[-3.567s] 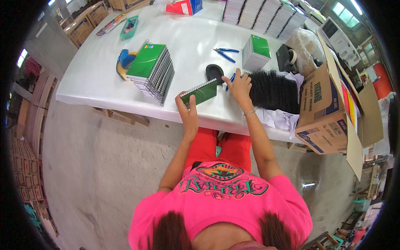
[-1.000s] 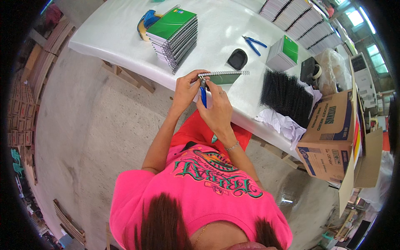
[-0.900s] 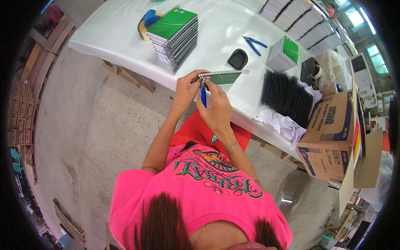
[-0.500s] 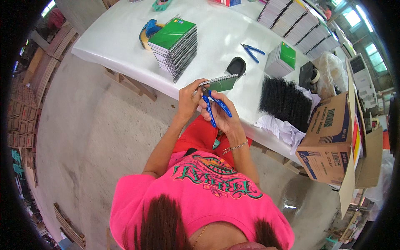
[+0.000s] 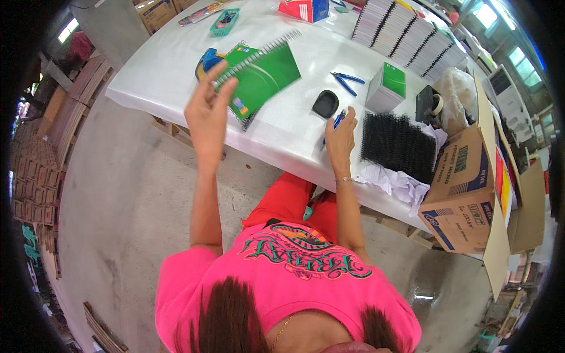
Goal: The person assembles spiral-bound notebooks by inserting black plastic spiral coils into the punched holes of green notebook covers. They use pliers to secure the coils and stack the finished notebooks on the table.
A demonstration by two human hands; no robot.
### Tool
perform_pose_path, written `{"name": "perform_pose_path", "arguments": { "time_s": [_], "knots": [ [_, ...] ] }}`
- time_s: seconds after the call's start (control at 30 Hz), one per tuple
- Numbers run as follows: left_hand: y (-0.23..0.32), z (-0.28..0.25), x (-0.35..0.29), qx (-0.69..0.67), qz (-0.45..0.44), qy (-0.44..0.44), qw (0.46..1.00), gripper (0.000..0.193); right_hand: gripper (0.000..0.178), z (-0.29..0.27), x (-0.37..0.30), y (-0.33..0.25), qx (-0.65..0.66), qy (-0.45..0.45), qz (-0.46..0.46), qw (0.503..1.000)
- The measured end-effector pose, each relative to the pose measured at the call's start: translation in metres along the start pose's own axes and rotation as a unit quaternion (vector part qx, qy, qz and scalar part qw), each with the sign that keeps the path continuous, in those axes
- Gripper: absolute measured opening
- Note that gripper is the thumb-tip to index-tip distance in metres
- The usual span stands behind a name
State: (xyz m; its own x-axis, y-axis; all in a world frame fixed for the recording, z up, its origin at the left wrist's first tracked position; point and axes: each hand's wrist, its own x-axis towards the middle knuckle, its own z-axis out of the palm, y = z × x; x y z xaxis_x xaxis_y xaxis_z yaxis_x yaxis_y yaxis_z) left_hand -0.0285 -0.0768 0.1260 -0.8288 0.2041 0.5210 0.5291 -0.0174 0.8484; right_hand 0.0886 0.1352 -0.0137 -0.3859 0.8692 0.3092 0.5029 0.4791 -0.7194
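Observation:
My left hand [image 5: 212, 112] pinches a green spiral notebook [image 5: 273, 70] by its wire-bound edge and holds it tilted over the stack of green spiral notebooks [image 5: 236, 54], mostly covering that stack. At the table's near side, my right hand [image 5: 341, 140] is closed around blue-handled wire cutters [image 5: 339, 119], low over the tabletop; the hand hides much of the tool. Just beyond it lies a small black tray [image 5: 325, 104]. A second pair of blue-handled cutters [image 5: 347, 82] rests farther back, beside a block of green-topped pads [image 5: 385, 88].
Black binding coils [image 5: 397, 141] lie on crumpled white paper [image 5: 391, 183] at the right, next to an open cardboard box [image 5: 456, 188]. Thick bound stacks [image 5: 400, 32] stand at the far right. A blue and yellow tape dispenser [image 5: 209, 60] sits behind the notebooks; a green basket [image 5: 225, 22] is farther back.
My hands have parted. The left has carried the notebook up and left to the stack; the right has moved right with the cutters, down toward the table.

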Motion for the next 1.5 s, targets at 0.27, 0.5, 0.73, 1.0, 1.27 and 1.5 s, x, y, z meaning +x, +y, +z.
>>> {"name": "perform_pose_path", "arguments": {
  "time_s": [0.27,0.5,0.73,1.0,1.27,1.5],
  "knots": [
    [-0.057,-0.007,0.089,-0.081,-0.026,0.002,0.996,0.028,0.044,0.037,0.019,0.033,-0.197,0.143,-0.052,0.969],
    [-0.104,-0.010,0.089,-0.032,-0.062,0.040,0.997,0.029,0.030,0.035,0.015,0.037,-0.180,0.110,-0.055,0.976],
    [-0.143,0.005,0.084,-0.069,-0.098,0.095,0.988,0.029,0.025,0.033,0.015,0.039,-0.176,0.125,-0.076,0.973],
    [-0.160,0.013,0.083,-0.106,-0.092,0.095,0.986,0.029,0.021,0.033,0.013,0.037,-0.152,0.126,-0.082,0.977],
    [-0.154,0.007,0.083,-0.123,-0.090,0.056,0.987,0.037,0.021,0.031,0.015,0.040,-0.153,0.119,-0.093,0.977],
    [-0.100,0.011,0.125,0.351,0.066,-0.157,0.921,0.095,0.025,0.029,0.013,0.037,-0.144,0.103,-0.059,0.982]
  ]
}}
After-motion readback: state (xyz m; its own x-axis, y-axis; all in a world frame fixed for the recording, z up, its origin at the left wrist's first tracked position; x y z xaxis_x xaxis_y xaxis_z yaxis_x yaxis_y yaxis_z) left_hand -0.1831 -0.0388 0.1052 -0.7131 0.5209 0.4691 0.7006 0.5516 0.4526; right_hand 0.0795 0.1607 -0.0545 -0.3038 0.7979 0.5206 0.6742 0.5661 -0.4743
